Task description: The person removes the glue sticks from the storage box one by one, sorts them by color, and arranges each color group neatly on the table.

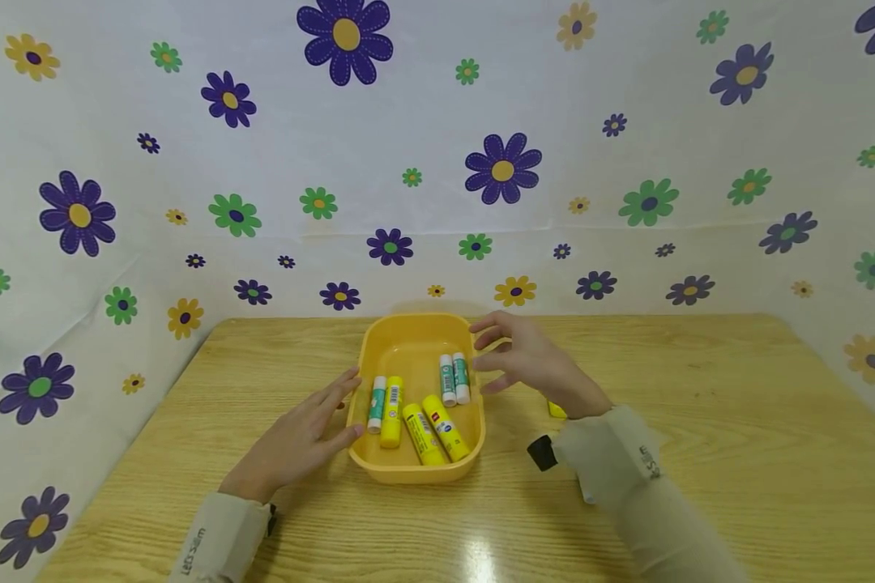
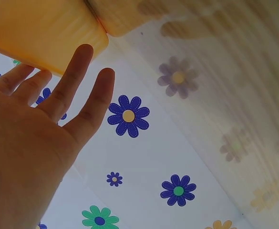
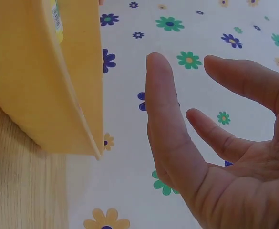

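A yellow plastic tray (image 1: 416, 476) sits on the table with glue sticks lying inside. A white-and-green glue stick (image 1: 377, 405) and a yellow glue stick (image 1: 391, 413) lie side by side at its left wall. Two yellow glue sticks (image 1: 445, 427) slant near the front, and two white-and-green glue sticks (image 1: 448, 380) lie along the right wall. My left hand (image 1: 299, 441) is at the tray's left rim, fingers extended and holding nothing. Beside the right rim is my right hand (image 1: 532, 360), its fingers spread, loosely bent and holding nothing, apart from the tray wall in the right wrist view.
A small yellow object (image 1: 557, 410) shows on the wooden table (image 1: 277, 364) by the right wrist, mostly hidden by it. Black straps (image 1: 543, 453) stick out at the cuffs. A white flower-print cloth (image 1: 423, 105) stands behind the table and at both sides.
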Demonstrator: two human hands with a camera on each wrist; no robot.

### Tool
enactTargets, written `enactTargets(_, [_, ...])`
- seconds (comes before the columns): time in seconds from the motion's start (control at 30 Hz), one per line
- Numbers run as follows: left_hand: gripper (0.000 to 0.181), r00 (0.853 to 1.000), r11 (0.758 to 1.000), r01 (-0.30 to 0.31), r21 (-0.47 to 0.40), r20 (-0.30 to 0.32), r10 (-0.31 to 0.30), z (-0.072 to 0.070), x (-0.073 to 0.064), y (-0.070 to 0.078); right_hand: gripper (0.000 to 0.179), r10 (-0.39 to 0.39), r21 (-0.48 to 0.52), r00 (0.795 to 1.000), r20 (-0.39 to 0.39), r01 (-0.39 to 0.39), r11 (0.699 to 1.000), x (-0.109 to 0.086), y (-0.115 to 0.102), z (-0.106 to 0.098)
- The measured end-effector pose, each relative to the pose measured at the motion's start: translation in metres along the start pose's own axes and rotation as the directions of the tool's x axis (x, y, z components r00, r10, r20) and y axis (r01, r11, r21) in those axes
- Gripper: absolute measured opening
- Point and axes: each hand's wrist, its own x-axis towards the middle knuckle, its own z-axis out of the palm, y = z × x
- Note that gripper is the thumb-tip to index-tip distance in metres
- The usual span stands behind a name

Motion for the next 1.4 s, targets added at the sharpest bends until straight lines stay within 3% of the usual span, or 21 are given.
enactTargets(0.6, [0.069, 1.000, 1.000, 0.008, 0.012, 0.008, -0.008, -0.002, 0.001, 0.001, 0.046, 0.058, 0.018, 0.997, 0.045, -0.059, 0.998, 0.031, -0.021, 0.031])
enactTargets(0.87, [0.070, 1.000, 1.000, 0.016, 0.016, 0.022, -0.017, -0.002, 0.002, 0.001, 0.047, 0.072, 0.062, 0.994, 0.087, -0.078, 0.995, 0.044, -0.020, 0.038])
enactTargets(1.4, [0.071, 0.999, 1.000, 0.031, 0.007, 0.025, -0.031, 0.000, 0.002, 0.000, 0.051, 0.211, 0.084, 0.973, 0.090, -0.219, 0.972, 0.069, -0.008, 0.064])
